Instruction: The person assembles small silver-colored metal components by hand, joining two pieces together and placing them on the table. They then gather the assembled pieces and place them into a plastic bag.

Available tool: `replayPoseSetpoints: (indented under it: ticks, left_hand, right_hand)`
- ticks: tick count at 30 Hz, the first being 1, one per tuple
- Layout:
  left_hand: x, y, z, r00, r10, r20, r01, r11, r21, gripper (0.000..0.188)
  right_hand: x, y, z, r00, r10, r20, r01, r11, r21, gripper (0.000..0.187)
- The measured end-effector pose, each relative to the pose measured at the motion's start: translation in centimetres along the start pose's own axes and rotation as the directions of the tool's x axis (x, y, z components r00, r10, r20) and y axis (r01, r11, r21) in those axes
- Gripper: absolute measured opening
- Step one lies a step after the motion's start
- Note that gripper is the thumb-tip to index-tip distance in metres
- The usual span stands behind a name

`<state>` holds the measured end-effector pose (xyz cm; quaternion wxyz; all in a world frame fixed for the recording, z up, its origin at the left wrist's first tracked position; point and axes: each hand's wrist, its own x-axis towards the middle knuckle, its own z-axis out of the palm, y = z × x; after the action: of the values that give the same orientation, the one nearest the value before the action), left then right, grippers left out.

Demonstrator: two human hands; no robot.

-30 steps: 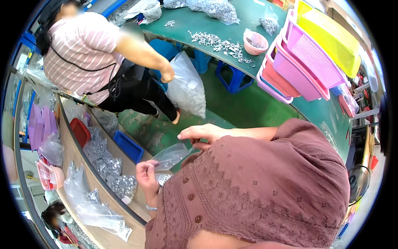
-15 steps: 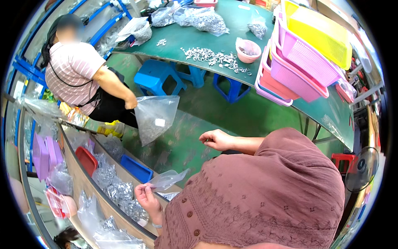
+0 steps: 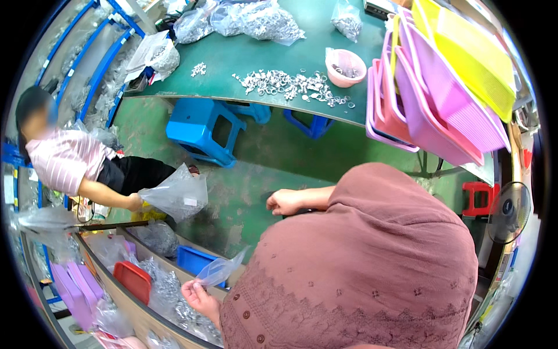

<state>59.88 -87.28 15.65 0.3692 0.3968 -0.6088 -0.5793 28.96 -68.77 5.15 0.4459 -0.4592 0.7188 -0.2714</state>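
Observation:
My left hand (image 3: 200, 295) pinches a clear plastic bag (image 3: 224, 269) by its edge, above the parts shelf. The bag looks thin and flat, with nothing visible inside. My right hand (image 3: 285, 202) hangs over the floor with its fingers loosely curled in, and no object shows in it. Below my left hand lie clear bags of small silvery parts (image 3: 187, 314). Close by are a blue tray (image 3: 197, 262) and a red tray (image 3: 132, 281). A co-worker in a striped top (image 3: 64, 160) holds a larger clear bag (image 3: 179, 195).
A green table (image 3: 221, 81) carries loose silvery pieces (image 3: 285, 84), a pink bowl (image 3: 346, 67) and stacked pink and yellow baskets (image 3: 442, 87). Blue stools (image 3: 197, 131) stand under its edge. A red stool (image 3: 479, 198) and a fan (image 3: 507, 212) are at the right.
The view has shifted. The co-worker has moved further left and now stretches an arm toward me with the large bag. My left hand still holds the thin bag.

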Motion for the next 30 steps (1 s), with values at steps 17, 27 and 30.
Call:
replayPoseSetpoints:
  ticks: [17,27,30]
  left_hand:
    - [17.7,1.2,0.6,0.998,0.020,0.054,-0.036,0.946,0.323,0.010]
    - [24.8,-2.4,0.3,0.900,-0.316,0.301,0.307,0.948,0.080,0.009]
    - [26.2,-5.5,1.0,0.882,-0.298,0.366,0.209,0.942,0.263,0.008]
  right_hand:
    - [11.8,2.2,-5.2,0.960,0.278,0.006,-0.276,0.949,0.155,0.029]
    - [-3.2,11.9,8.7,0.509,0.856,-0.093,-0.817,0.514,0.263,0.024]
    - [-6.1,11.3,10.7,0.307,0.951,0.033,-0.866,0.264,0.425,0.020]
